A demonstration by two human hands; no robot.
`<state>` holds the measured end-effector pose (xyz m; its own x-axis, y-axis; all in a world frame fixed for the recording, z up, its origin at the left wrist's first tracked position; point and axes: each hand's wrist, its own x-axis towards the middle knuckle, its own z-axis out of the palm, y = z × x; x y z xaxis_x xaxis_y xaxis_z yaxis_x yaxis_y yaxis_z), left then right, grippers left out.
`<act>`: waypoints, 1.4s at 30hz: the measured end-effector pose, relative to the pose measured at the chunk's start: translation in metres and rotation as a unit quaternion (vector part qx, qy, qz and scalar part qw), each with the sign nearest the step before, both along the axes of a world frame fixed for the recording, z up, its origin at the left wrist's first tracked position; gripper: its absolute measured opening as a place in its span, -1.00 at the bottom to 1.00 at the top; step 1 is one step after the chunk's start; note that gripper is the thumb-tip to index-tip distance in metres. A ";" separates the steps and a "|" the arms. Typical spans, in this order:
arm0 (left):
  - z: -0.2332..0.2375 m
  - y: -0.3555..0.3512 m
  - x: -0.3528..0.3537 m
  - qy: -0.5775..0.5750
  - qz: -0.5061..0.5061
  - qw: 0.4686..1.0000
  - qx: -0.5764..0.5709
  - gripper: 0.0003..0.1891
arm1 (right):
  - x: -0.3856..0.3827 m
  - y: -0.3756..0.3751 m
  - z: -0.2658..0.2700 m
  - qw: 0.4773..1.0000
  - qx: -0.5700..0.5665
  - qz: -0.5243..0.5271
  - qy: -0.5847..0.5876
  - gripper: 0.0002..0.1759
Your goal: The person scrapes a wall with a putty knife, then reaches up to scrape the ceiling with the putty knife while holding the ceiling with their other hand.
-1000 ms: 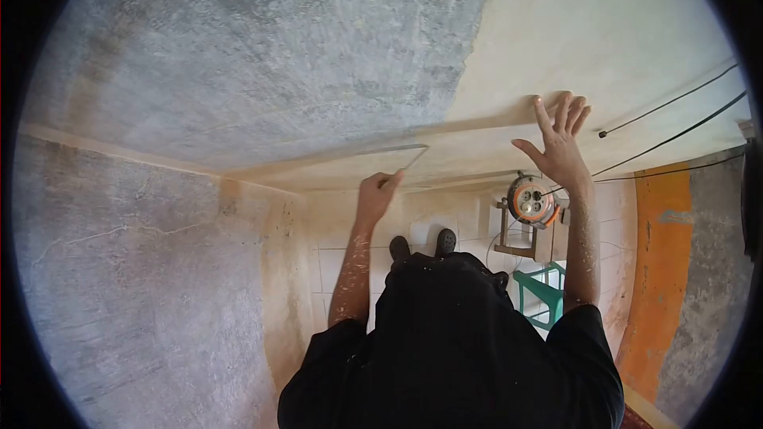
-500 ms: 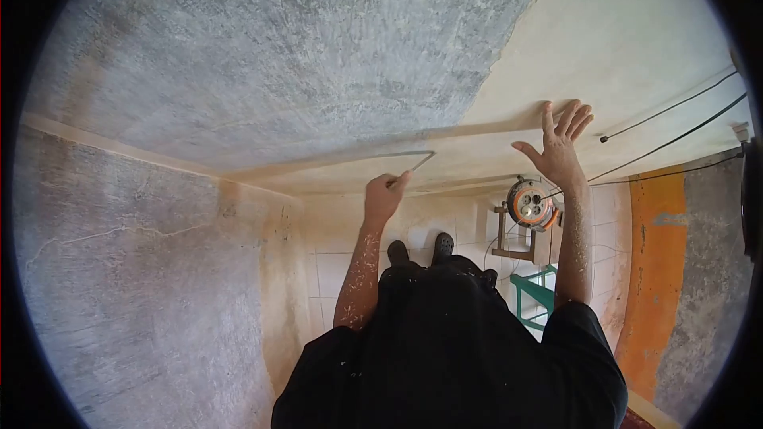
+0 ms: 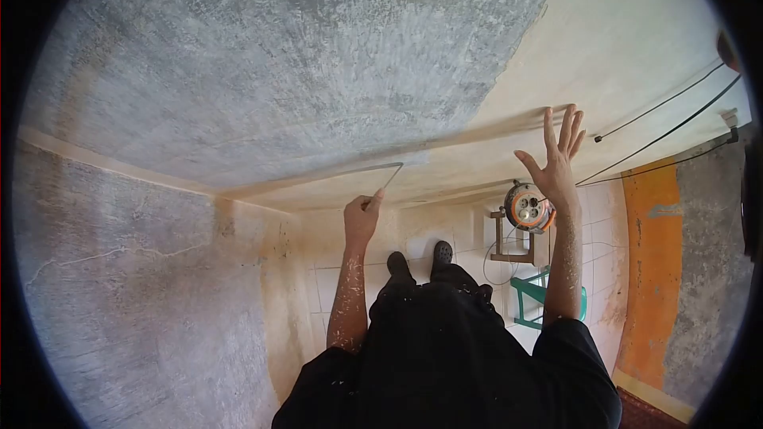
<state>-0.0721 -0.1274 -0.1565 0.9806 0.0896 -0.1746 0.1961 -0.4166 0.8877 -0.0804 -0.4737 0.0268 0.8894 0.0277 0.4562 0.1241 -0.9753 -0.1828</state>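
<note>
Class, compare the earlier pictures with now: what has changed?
The left hand has moved leftward along the wall, carrying the thin bent tool with it. Nothing was taken hold of or let go. The right hand stays spread near the wall; the cable reel stays put.

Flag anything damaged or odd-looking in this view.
A pale, jagged, crack-like line breaks the gray side wall on the left. On the right, the orange band has a gray patch interrupting its colour, as if paint had come away. Pale flecks also spot the left forearm and right forearm.
</note>
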 end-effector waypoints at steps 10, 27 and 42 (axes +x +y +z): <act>-0.007 -0.009 0.003 -0.019 -0.005 1.000 -0.016 -0.47 | -0.011 -0.004 0.013 0.999 0.036 -0.005 -0.002 0.01; -0.016 -0.022 0.001 -0.034 -0.006 0.999 -0.015 -0.43 | -0.019 0.006 0.006 0.997 0.077 -0.021 0.019 -0.03; -0.016 -0.035 0.009 -0.027 -0.036 0.999 -0.010 -0.48 | -0.020 -0.020 0.002 0.994 0.106 0.005 0.038 -0.02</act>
